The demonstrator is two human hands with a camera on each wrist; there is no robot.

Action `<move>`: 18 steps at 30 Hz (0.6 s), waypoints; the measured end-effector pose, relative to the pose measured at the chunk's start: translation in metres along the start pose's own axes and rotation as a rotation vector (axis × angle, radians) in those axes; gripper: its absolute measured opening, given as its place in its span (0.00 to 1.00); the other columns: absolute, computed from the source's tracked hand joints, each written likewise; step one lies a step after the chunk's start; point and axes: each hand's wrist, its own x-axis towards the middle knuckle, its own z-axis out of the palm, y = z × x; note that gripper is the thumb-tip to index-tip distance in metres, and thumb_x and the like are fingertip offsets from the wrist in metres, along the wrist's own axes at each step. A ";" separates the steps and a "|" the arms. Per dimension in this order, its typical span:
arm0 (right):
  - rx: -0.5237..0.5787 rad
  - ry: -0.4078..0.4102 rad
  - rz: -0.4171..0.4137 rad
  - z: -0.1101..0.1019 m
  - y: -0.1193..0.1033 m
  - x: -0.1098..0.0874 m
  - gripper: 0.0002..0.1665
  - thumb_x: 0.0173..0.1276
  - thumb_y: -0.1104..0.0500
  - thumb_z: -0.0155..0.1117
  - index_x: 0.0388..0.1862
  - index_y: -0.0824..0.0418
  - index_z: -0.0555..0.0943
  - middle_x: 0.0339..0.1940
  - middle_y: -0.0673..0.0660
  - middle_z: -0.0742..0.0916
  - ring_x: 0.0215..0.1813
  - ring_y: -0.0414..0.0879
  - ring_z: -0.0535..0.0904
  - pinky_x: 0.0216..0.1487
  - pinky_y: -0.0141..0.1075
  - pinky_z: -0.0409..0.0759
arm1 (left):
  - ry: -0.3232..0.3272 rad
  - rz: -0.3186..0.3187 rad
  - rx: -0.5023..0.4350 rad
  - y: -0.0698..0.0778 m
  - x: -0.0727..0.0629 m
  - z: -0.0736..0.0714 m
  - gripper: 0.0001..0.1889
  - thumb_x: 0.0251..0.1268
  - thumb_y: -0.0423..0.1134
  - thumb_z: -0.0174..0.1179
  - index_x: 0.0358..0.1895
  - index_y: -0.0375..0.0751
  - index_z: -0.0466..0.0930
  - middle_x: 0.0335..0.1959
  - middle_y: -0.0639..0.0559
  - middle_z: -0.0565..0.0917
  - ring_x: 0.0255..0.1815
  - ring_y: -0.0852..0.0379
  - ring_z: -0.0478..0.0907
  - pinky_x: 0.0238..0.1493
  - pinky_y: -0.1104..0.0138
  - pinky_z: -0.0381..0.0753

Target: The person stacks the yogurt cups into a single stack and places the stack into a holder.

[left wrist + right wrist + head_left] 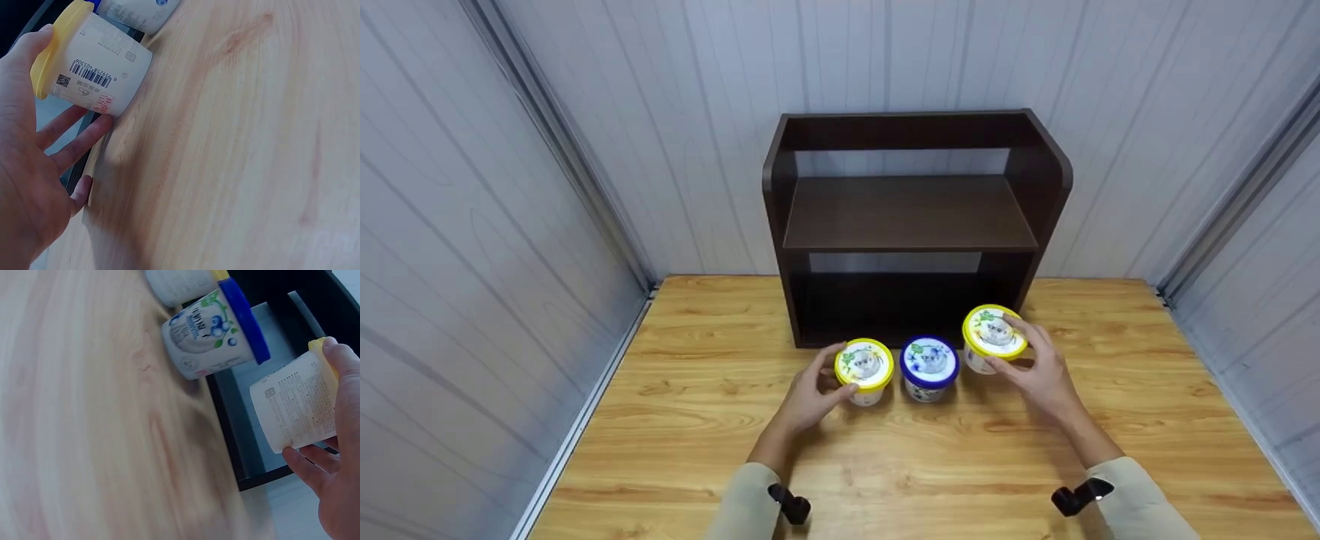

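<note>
Three white tubs with printed lids stand in a row in front of the shelf unit. My left hand [814,397] is curled round the left yellow-lidded tub [864,367], thumb at the near side of the lid and fingers at the far side. In the left wrist view, a barcode shows on this tub's wall [90,67]. My right hand [1042,371] grips the right yellow-lidded tub [994,334] between thumb and fingers, held above the table by the shelf front. Between them stands a blue-lidded tub [928,364] with blueberries printed on its side [205,332], untouched by either hand.
Behind the tubs stands a dark brown two-tier shelf unit [911,214], its lower compartment facing me. The wood-grain table [697,420] reaches back to a pale panelled wall [720,150], with similar walls at left and right. A black wrist camera [790,504] sits on each sleeve.
</note>
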 end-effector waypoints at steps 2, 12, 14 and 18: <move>0.004 0.012 -0.004 -0.001 -0.004 0.002 0.45 0.70 0.60 0.85 0.84 0.58 0.76 0.75 0.66 0.82 0.69 0.32 0.72 0.60 0.13 0.76 | -0.003 0.004 0.008 0.000 0.000 0.000 0.38 0.76 0.42 0.75 0.85 0.49 0.71 0.66 0.37 0.86 0.54 0.44 0.90 0.60 0.55 0.90; 0.038 0.037 -0.061 0.002 -0.029 0.010 0.45 0.68 0.62 0.86 0.82 0.58 0.78 0.71 0.65 0.84 0.66 0.28 0.74 0.58 0.13 0.79 | 0.003 0.004 0.026 0.000 -0.001 -0.001 0.37 0.76 0.42 0.75 0.85 0.50 0.72 0.65 0.37 0.86 0.54 0.44 0.89 0.59 0.55 0.89; 0.056 0.031 -0.065 0.005 -0.033 0.011 0.45 0.68 0.63 0.86 0.82 0.59 0.78 0.71 0.66 0.84 0.66 0.28 0.74 0.56 0.14 0.82 | 0.000 0.002 0.028 0.000 -0.001 0.000 0.37 0.77 0.43 0.74 0.85 0.51 0.72 0.65 0.38 0.87 0.55 0.45 0.89 0.59 0.55 0.89; 0.084 0.004 -0.060 0.012 -0.041 0.013 0.45 0.68 0.63 0.86 0.83 0.61 0.78 0.72 0.66 0.83 0.65 0.29 0.76 0.55 0.16 0.85 | -0.008 -0.008 0.027 0.001 -0.001 0.000 0.37 0.78 0.45 0.74 0.86 0.52 0.71 0.65 0.38 0.86 0.55 0.46 0.89 0.59 0.56 0.89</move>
